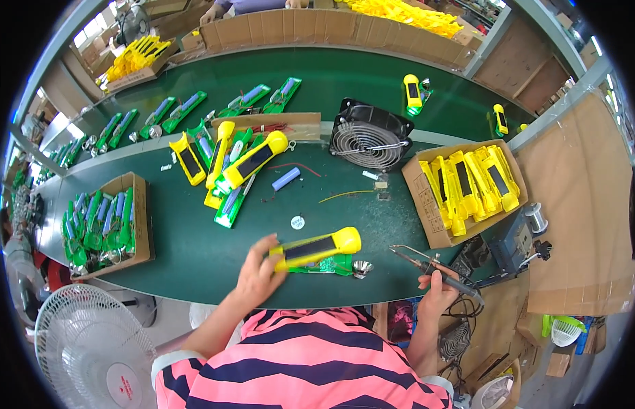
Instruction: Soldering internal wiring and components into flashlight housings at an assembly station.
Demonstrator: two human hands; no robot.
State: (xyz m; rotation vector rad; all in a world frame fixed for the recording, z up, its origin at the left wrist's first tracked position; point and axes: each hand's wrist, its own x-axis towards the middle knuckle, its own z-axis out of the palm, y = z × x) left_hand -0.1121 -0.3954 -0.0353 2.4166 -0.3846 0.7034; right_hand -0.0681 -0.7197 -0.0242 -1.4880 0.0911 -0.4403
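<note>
My left hand (257, 278) grips the left end of a yellow torch housing (347, 240) with a dark solar panel, blurred by motion. It is held over a green torch half (343, 264), whose silvery reflector (362, 268) sticks out at the right. My right hand (436, 296) is closed around the handle of a soldering iron (451, 280), its tip pointing up and left, apart from the housing. Beyond my left hand is a heap of yellow and green torch parts (255, 162). A loose blue battery cell (286, 178) lies beside the heap.
A carton of green halves (144, 228) stands left, and a carton of yellow housings (435, 235) right. A black fan (370, 140) sits at the back. Behind runs a green conveyor (317, 75) with torch parts. A solder spool (535, 218) and soldering station (512, 244) are at right.
</note>
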